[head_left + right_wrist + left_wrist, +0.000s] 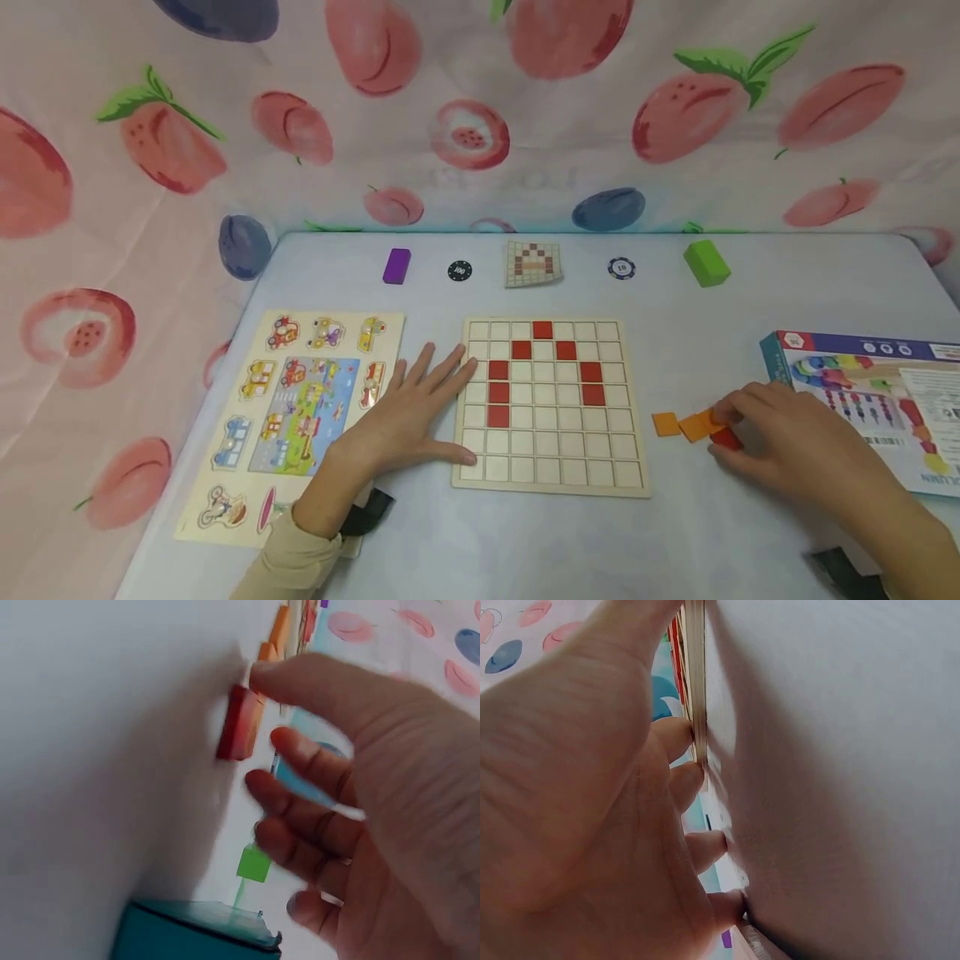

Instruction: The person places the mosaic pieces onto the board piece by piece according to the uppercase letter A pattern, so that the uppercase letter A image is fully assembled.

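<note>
The wooden grid board lies mid-table, with several red square tiles set in its cells. Spread fingers of my left hand rest at the board's left edge, the thumb at its lower left corner. To the right of the board, my right hand hovers low over a small group of loose tiles. Its thumb and index finger are apart around a red tile, which also shows in the right wrist view. Orange tiles lie beside it, one partly under the index fingertip.
A vehicle puzzle board lies left, partly under my left forearm. At right is a printed toy box. Along the back stand a purple block, black chip, pattern card, second chip and green block.
</note>
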`<action>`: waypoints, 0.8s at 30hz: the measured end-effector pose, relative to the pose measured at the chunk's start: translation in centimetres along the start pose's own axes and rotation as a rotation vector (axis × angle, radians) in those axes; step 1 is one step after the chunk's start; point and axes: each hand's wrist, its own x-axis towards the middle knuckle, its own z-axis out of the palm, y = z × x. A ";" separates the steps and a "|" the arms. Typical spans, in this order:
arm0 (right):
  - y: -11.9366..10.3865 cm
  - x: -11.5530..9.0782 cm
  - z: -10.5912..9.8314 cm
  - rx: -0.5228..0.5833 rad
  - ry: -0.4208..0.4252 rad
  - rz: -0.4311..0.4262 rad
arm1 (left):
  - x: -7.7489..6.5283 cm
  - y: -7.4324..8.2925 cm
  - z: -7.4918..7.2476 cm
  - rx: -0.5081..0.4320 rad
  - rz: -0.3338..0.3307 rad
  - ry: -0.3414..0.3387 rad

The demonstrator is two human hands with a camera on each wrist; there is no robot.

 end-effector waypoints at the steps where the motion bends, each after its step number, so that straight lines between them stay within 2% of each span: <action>1: 0.0 -0.1 0.1 -0.013 -0.009 0.024 | 0.0 0.0 -0.1 0.004 -0.001 0.002; 4: -0.1 -0.3 0.2 -0.048 -0.034 0.068 | 0.0 0.1 -0.2 0.015 -0.009 0.008; 7: -0.1 -0.4 0.0 -0.054 -0.035 0.070 | 0.0 0.1 -0.3 0.008 -0.011 0.005; 11: -0.5 -0.6 -0.4 -0.013 0.020 0.042 | 0.1 0.1 -0.3 -0.003 -0.005 -0.004; 14: -1.9 -0.3 -0.5 0.031 0.105 -0.049 | 0.0 0.1 -0.3 -0.004 -0.007 -0.003; 17: -4.0 0.7 -0.1 0.047 0.185 -0.190 | -0.1 0.1 -0.2 -0.008 -0.008 -0.001; 24: -8.7 3.7 1.1 0.044 0.250 -0.404 | -0.2 0.1 -0.1 -0.024 0.004 0.004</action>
